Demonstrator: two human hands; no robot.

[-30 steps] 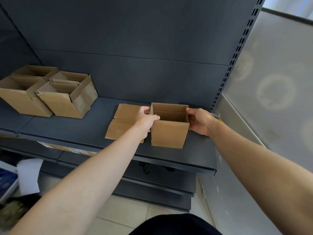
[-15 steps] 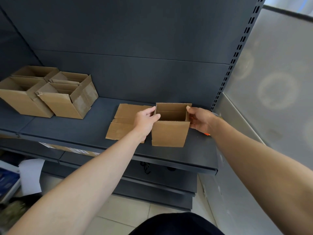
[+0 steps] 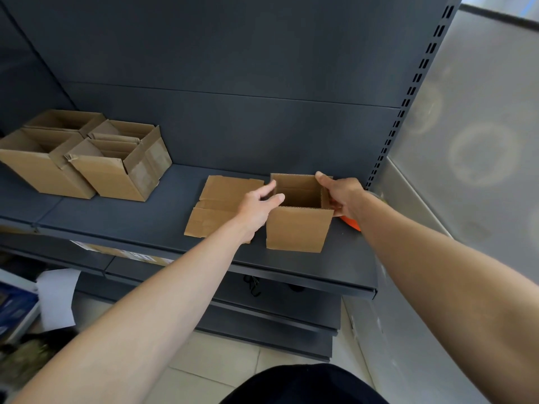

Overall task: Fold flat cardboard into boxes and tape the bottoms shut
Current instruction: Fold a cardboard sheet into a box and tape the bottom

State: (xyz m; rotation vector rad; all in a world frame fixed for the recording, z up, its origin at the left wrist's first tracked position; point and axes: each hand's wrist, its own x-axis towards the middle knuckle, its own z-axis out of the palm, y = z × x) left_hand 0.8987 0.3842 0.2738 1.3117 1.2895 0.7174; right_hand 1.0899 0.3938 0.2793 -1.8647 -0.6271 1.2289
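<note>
- While standing upright and open-topped toward the right end of the shelf (image 3: 172, 212), gripped at its right wall: box (image 3: 297, 230), by the right hand (image 3: 341, 196), fingers curled round the rim.
- Left hand (image 3: 258, 207) relaxed, fingers loosely spread at the left rim; contact too close to call.
- Flat cardboard (image 3: 221, 199) lying just left.
- Finished boxes (image 3: 113, 170) bunched at the left end.

The shelf (image 3: 163, 217) lies bare between the finished boxes (image 3: 110, 176) at left and the flat cardboard (image 3: 221, 199). Cardboard sits just left of the open box (image 3: 297, 228); an orange object (image 3: 351, 223) crowds its right, near the slotted post (image 3: 408, 93). The back panel (image 3: 233, 126) closes the rear. Overhead is free.
</note>
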